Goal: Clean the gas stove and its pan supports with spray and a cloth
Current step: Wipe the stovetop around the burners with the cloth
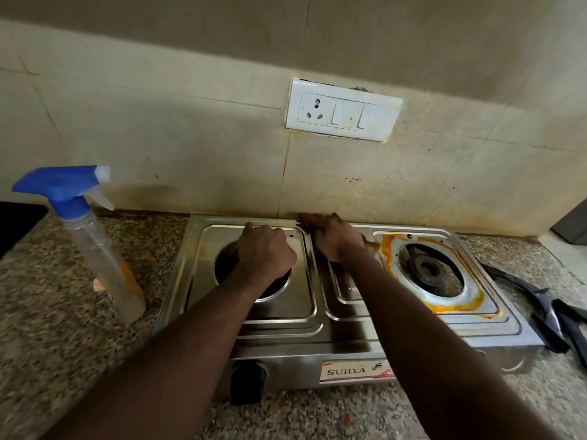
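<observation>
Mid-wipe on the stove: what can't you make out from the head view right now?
Head view:
- Left burner: mostly covered by the left hand; whether it holds anything is hidden.
- Cloth: mostly under the right hand; gripping or pressing, unclear from blur.
- Pan supports: cut off by the right edge.

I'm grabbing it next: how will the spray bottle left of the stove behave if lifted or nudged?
The spray bottle seems nearly empty, so probably light. Tall and narrow under a bulky blue trigger head, it may tip if nudged.
</observation>
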